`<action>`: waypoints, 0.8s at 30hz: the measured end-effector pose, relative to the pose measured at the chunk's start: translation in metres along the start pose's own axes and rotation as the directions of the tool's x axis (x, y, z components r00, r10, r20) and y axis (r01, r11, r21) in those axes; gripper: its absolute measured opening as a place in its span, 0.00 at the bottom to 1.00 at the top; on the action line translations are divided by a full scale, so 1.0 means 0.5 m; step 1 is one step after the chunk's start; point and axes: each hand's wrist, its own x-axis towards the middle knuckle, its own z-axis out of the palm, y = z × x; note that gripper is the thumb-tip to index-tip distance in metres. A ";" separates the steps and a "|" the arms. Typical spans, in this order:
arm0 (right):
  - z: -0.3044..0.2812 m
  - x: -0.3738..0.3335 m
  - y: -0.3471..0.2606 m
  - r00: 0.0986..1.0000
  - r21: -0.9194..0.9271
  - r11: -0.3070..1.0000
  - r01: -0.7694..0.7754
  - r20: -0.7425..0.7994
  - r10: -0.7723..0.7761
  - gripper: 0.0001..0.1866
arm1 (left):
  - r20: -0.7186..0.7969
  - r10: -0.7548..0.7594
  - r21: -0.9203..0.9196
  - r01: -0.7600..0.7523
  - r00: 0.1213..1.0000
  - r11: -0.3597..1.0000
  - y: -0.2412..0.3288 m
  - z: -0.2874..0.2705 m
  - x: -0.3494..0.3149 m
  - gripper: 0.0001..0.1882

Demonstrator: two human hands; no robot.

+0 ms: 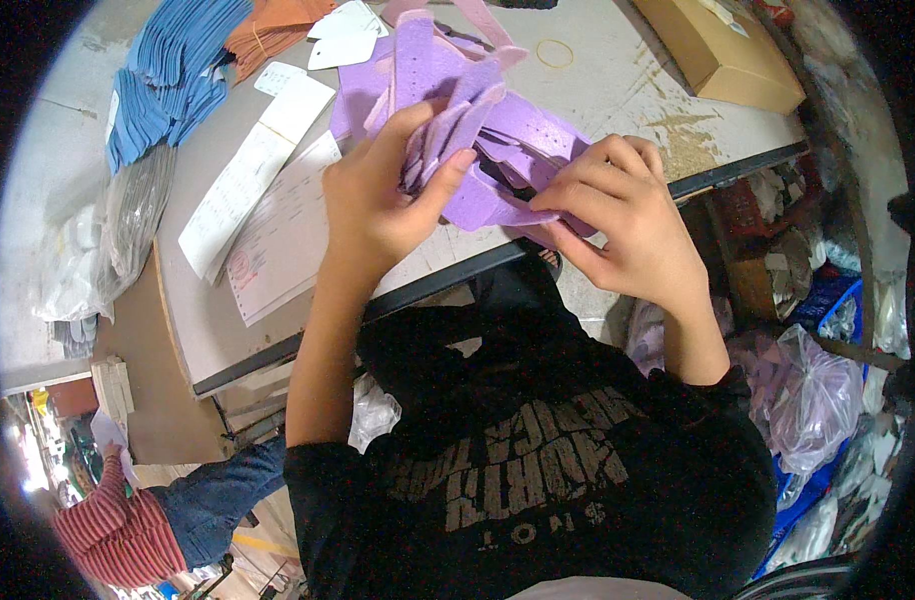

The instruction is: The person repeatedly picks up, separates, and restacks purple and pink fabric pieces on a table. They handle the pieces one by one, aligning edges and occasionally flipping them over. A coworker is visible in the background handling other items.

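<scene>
My left hand is closed around a bunch of cut purple strips, thumb on the near side. The strips look like soft suede or leather, with small punched holes and pinkish undersides. My right hand pinches the end of a purple piece between thumb and fingers, just right of the bunch. More purple pieces spread out behind both hands over the table. Its fingertips partly hide the pinched end, so how many layers it holds does not show.
On the table lie written paper slips, white tags, a rubber band, stacked blue pieces and orange pieces. A cardboard box stands far right. Plastic bags sit lower right. Another person is lower left.
</scene>
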 end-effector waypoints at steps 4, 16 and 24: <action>-0.006 0.007 -0.003 0.999 0.037 0.998 -0.054 0.006 0.054 0.08 | -0.021 0.129 0.036 -0.128 0.991 0.991 0.010 0.005 0.006 0.22; 0.027 0.024 -0.016 0.978 0.302 0.946 -0.113 -0.132 0.159 0.11 | 0.034 0.211 0.030 -0.212 0.977 0.977 0.023 0.005 0.010 0.21; 0.050 0.026 -0.016 0.959 0.371 0.927 -0.057 -0.236 0.154 0.13 | 0.156 0.177 0.080 -0.191 0.972 0.978 0.029 -0.003 0.004 0.25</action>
